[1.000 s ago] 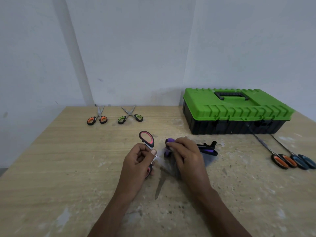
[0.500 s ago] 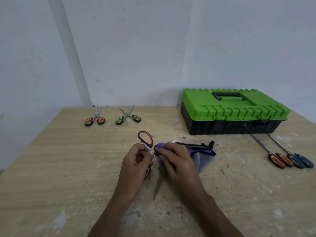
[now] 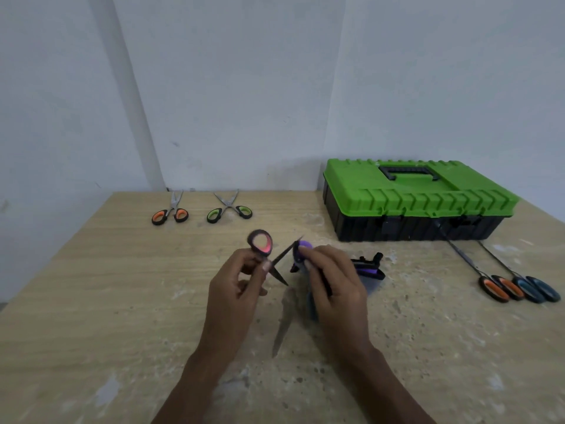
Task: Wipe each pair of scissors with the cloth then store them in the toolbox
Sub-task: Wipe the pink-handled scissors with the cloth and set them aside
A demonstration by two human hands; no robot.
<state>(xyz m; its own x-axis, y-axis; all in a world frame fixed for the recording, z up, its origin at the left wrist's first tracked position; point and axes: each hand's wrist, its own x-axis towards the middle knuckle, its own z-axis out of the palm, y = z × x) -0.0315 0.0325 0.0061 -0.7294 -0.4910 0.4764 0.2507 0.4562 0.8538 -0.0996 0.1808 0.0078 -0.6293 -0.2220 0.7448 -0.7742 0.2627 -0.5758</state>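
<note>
My left hand (image 3: pixel 241 280) grips a pair of pink-handled scissors (image 3: pixel 260 242) above the table's middle, one loop sticking up, its dark blades spread apart. My right hand (image 3: pixel 333 286) is closed on a grey-blue cloth (image 3: pixel 312 306) right beside those blades. A purple-handled pair (image 3: pixel 368 267) lies on the table behind my right hand, partly hidden by it. The toolbox (image 3: pixel 419 197), black with a green lid, stands shut at the back right.
Orange-handled scissors (image 3: pixel 169 214) and green-handled scissors (image 3: pixel 229 210) lie at the back left near the wall. Long orange-handled (image 3: pixel 498 288) and blue-handled (image 3: pixel 539 289) scissors lie at the right, tips toward the toolbox. The wooden table (image 3: pixel 122 301) is scuffed.
The pink scissors' blades have swung apart and now show between my hands. My right hand with the cloth has shifted slightly along the blades. Everything else is unmoved.
</note>
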